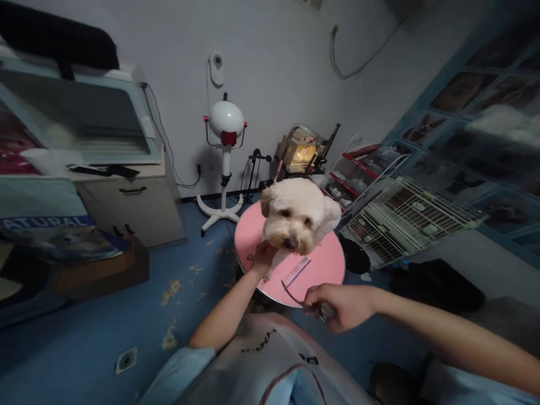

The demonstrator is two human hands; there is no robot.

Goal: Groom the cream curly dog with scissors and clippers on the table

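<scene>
A cream-coloured, fluffy dog (297, 208) sits on a round pink grooming table (248, 230), facing me. My left hand (264, 257) is at the dog's neck and chest, just below the jaw, holding it there; some of its fingers are hidden by fur. In my right hand (333, 306) are curved grooming scissors (292, 295), the fingers wrapped round the handles and the blades pointing left over the table's near edge. A purple-backed metal comb (296, 271) lies on the pink top, between the dog and the scissors.
A white stand dryer (226, 121) stands behind the table. To the right are a wire cage (400, 222) and a red-and-white shelf rack (348, 185). Cut fur (171, 292) lies on the blue floor. A cabinet (130, 208) stands at left.
</scene>
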